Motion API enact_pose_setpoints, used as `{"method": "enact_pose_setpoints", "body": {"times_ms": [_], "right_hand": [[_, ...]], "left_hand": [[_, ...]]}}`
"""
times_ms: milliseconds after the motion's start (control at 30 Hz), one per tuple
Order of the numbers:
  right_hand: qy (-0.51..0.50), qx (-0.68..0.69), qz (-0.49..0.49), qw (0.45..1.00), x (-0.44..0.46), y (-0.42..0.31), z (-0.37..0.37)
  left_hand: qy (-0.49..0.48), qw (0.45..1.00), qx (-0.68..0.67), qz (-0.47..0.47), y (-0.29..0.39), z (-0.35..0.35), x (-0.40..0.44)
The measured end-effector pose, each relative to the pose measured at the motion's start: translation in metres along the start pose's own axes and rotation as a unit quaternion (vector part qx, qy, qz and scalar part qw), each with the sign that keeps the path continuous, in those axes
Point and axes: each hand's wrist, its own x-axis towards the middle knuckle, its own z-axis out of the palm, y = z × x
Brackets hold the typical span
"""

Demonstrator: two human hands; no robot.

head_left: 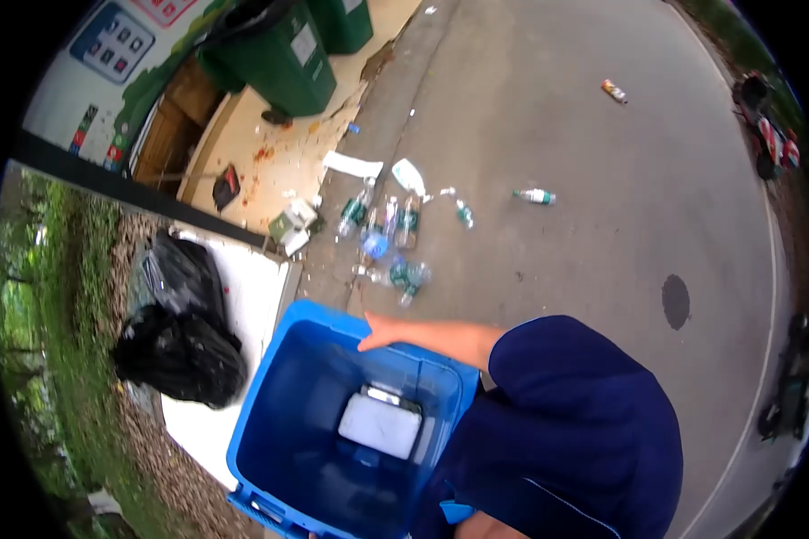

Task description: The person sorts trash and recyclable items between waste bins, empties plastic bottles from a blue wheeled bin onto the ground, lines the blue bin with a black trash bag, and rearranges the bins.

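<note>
My right hand (383, 331) grips the upper rim of a large blue bin (283, 395), with a finger outside and the thumb over the inner edge. The bin tilts so that its open mouth faces me. Down inside lies a white, box-like object (380, 426), with a smaller pale piece beside it. Of my left hand only a sliver of skin (313, 535) shows at the bottom edge by the bin's handle, its fingers hidden. Just beyond the rim, several empty plastic bottles (406, 223) lie on the pavement.
Black garbage bags (184, 350) rest on a white surface left of the bin. Green wheeled bins (288, 58) stand farther off near crumpled cartons (295, 225). A lone bottle (537, 196) and a can (614, 91) lie on the road. A parked scooter (768, 135) stands at the right.
</note>
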Motion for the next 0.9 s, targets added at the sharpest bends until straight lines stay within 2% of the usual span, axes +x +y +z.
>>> {"method": "enact_pose_setpoints", "body": {"times_ms": [67,100,133,167,200,267,300,367,400,467,700,800,900], "right_hand": [[-0.034,0.035,0.019,0.999,-0.020,-0.019,-0.003],[-0.051,0.035,0.020,0.998,-0.016,-0.015,0.006],[0.019,0.035,-0.002,0.999,-0.010,-0.009,0.014],[0.093,0.035,-0.026,0.995,-0.003,-0.003,0.018],[0.086,0.033,-0.030,0.995,0.004,0.001,0.017],[-0.005,0.080,-0.084,0.993,0.019,0.010,0.012],[0.064,0.079,-0.086,0.991,0.023,0.024,0.018],[0.059,0.115,-0.073,0.989,0.002,0.029,-0.005],[0.039,0.107,-0.053,0.992,-0.015,0.025,-0.024],[0.087,0.100,-0.100,0.986,0.011,0.088,-0.020],[0.105,0.190,-0.067,0.974,-0.055,0.089,-0.121],[0.116,0.240,-0.120,0.956,-0.047,0.133,-0.148],[0.082,0.291,-0.078,0.950,-0.081,0.132,-0.199]], "left_hand": [[0.010,0.992,0.129,-0.007,0.010,0.014,-0.045],[0.015,0.993,0.115,0.017,0.030,0.036,-0.078],[-0.013,0.978,0.169,-0.118,0.026,0.031,-0.075],[-0.006,0.978,0.165,-0.124,0.018,0.030,-0.077],[-0.007,0.983,0.149,-0.109,0.012,0.030,-0.078],[-0.013,0.990,0.121,-0.071,0.007,0.032,-0.074],[-0.018,0.992,0.110,-0.051,0.007,0.034,-0.073],[-0.010,0.996,0.091,0.017,0.015,0.056,-0.093],[-0.013,0.991,0.126,0.040,0.012,0.059,-0.092],[-0.024,0.989,0.131,0.059,0.016,0.080,-0.100],[-0.077,0.979,0.150,0.117,0.045,0.141,-0.138],[-0.083,0.969,0.168,0.161,0.063,0.178,-0.171],[-0.096,0.959,0.157,0.216,0.085,0.222,-0.201]]}}
